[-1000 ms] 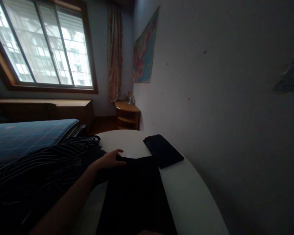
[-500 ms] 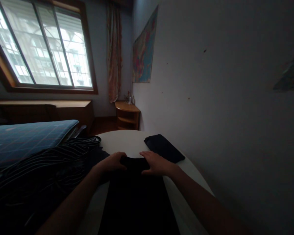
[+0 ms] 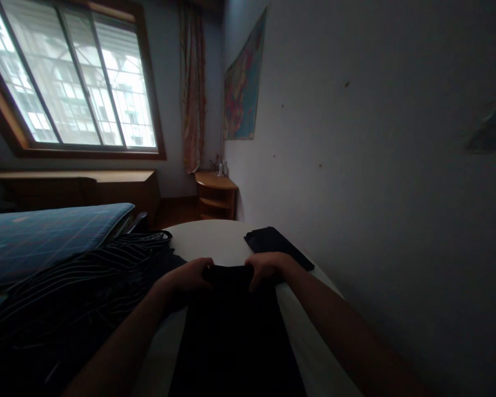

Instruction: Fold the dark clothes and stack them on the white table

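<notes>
A long black garment [image 3: 235,336] lies flat on the pale round table [image 3: 209,238], its narrow end away from me and its near part running out of view at the bottom. It is too dark to tell what kind it is. My left hand [image 3: 192,274] grips the far left corner of it, thumb and fingers pinched together. At the far right corner my right hand [image 3: 268,267] pinches the cloth the same way. Between the hands the far edge looks slightly raised. Just beyond my right hand is a folded dark cloth [image 3: 279,245].
Dark striped clothes [image 3: 107,264] are heaped on the left, against a blue plaid mattress [image 3: 53,231]. A white wall [image 3: 376,193] runs close along the table's right side. Farther back stand a small corner shelf [image 3: 215,181] and a wooden desk [image 3: 124,175] under the window.
My right hand has turned and closed from spread fingers to a pinch on the garment's far right corner, shifting slightly right. The left hand stays at the left corner.
</notes>
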Available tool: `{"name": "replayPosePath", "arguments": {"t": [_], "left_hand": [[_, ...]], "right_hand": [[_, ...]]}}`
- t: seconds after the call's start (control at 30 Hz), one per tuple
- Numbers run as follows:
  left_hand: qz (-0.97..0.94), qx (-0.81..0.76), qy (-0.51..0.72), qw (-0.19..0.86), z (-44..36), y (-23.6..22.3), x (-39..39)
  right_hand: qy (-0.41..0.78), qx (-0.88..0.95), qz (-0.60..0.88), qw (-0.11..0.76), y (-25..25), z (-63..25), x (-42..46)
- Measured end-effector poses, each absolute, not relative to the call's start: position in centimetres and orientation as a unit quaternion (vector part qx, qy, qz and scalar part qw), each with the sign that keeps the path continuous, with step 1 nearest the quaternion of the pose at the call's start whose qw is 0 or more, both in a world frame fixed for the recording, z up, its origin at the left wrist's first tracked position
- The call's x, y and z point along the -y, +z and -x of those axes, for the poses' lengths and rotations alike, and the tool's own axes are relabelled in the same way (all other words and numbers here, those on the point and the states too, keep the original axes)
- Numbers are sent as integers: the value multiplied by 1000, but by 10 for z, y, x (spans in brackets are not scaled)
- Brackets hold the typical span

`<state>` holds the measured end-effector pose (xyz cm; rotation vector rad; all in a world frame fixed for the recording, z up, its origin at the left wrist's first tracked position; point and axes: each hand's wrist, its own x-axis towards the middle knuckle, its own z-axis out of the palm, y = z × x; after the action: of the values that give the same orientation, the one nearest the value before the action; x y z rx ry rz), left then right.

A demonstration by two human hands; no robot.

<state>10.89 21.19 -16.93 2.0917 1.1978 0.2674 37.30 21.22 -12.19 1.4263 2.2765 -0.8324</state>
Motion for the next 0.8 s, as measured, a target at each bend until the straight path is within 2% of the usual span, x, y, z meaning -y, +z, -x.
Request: {"name": "replayPosePath", "arguments": {"t": [0.23, 0.53, 0.8], "left_hand": [[-805, -452, 109, 368, -107, -166, -211], [-780, -486, 264, 294, -104, -160, -228], [-799, -456, 280, 275, -96, -125, -201]], "right_hand": [[-266, -806, -511, 136, -123, -387, -212], [-214, -835, -500, -84, -120, -400, -208], [-169, -861, -461, -128, -86, -397, -179]]}}
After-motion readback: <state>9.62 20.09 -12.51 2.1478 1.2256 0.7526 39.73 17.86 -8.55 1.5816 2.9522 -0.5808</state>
